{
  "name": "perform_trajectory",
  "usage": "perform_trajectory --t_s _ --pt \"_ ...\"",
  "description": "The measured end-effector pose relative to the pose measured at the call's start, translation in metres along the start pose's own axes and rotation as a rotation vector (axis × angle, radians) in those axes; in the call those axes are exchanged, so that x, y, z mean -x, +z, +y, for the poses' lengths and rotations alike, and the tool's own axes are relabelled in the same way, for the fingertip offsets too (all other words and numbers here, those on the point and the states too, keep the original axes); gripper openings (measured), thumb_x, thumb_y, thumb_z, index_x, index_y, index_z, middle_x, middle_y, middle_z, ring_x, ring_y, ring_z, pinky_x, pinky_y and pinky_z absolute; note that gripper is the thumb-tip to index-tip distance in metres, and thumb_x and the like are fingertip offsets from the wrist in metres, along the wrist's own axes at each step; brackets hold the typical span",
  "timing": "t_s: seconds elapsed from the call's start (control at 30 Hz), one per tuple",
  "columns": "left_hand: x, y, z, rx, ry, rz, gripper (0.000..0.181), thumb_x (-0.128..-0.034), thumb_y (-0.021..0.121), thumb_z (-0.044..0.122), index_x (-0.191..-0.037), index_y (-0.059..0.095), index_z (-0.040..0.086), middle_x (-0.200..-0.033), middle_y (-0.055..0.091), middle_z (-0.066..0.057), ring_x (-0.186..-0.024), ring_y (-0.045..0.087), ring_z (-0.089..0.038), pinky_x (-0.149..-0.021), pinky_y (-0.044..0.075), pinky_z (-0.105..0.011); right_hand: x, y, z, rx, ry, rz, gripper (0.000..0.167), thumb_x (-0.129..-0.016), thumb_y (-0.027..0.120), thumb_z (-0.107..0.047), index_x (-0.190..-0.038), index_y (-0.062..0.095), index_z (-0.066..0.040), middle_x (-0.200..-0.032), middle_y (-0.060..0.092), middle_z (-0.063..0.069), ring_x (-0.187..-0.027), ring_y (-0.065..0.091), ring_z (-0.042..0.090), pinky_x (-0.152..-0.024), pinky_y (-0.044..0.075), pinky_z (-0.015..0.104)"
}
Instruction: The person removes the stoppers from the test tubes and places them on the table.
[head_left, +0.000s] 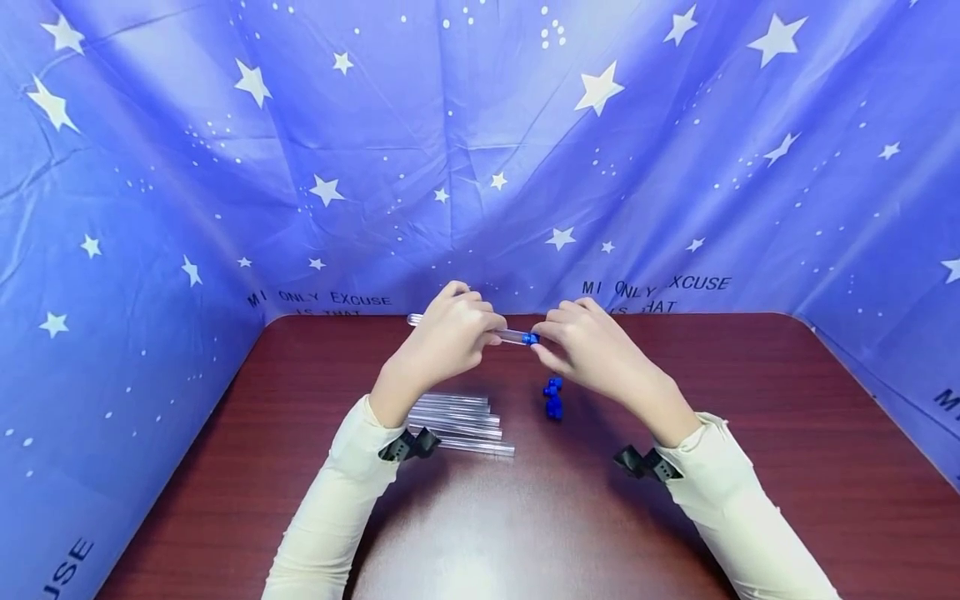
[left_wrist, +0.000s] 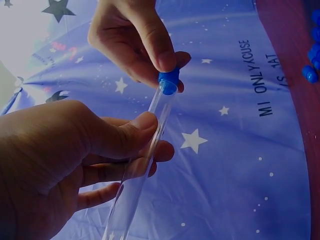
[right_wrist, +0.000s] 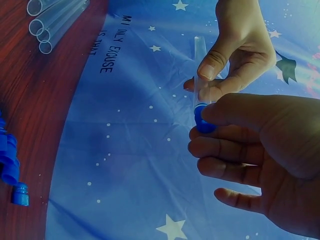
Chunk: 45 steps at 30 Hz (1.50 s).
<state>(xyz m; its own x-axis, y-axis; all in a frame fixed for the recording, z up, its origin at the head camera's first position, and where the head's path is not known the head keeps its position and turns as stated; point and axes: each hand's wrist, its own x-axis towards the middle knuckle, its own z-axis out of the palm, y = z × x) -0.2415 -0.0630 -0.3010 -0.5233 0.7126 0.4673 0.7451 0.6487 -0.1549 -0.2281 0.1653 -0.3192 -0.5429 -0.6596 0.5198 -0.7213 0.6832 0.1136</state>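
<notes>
My left hand (head_left: 455, 331) grips a clear test tube (left_wrist: 134, 182) between thumb and fingers, above the far part of the table. At the tube's mouth is a blue stopper (left_wrist: 169, 82), which my right hand (head_left: 592, 342) pinches between thumb and forefinger. In the left wrist view the stopper's lower end shows inside the clear mouth. From the right wrist view, the stopper (right_wrist: 204, 120) sits in line with the tube, its wider end against my right fingertips. The other right fingers are loosely bent.
Several clear tubes (head_left: 468, 421) lie side by side on the dark red table (head_left: 637, 533), partly behind the left forearm. Right of them is a small group of blue stoppers (head_left: 553, 400). A blue star-patterned curtain (head_left: 450, 167) hangs behind the table and along its sides.
</notes>
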Motion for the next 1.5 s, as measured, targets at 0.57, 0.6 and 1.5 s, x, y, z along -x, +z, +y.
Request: perform_trajectory --t_s 0.57,0.6,1.5 --pt "-0.006 0.002 -0.002 -0.002 -0.001 -0.001 0.006 -0.0902 0.074 0.013 -0.092 0.078 0.016 -0.083 0.073 0.004 -0.084 0.066 -0.018 -0.095 0.045 -0.037 -0.005 0.0 0.004 0.021 0.023 -0.01 0.008 -0.088 0.071 -0.013 -0.089 0.071 -0.005 -0.078 0.066 0.006 -0.077 0.058 0.026 -0.076 0.045 0.043" --pt "-0.006 0.003 -0.002 0.006 -0.003 -0.007 0.006 -0.0906 0.073 0.013 -0.092 0.078 0.016 -0.084 0.073 0.004 -0.085 0.066 -0.018 -0.095 0.045 -0.037 -0.004 0.0 0.004 0.027 0.024 -0.011 0.008 -0.088 0.071 -0.013 -0.088 0.071 -0.005 -0.077 0.066 0.006 -0.077 0.058 0.026 -0.075 0.045 0.042" --pt "0.008 0.038 -0.003 0.017 0.12 -0.086 0.004 -0.0947 0.068 0.014 -0.096 0.064 0.012 -0.092 0.063 0.0 -0.09 0.064 -0.02 -0.089 0.047 -0.036 0.011 0.031 0.011 0.259 -0.278 0.101 0.024 -0.079 0.077 -0.017 -0.074 0.057 -0.006 -0.069 0.058 0.004 -0.07 0.053 0.027 -0.073 0.044 0.039"
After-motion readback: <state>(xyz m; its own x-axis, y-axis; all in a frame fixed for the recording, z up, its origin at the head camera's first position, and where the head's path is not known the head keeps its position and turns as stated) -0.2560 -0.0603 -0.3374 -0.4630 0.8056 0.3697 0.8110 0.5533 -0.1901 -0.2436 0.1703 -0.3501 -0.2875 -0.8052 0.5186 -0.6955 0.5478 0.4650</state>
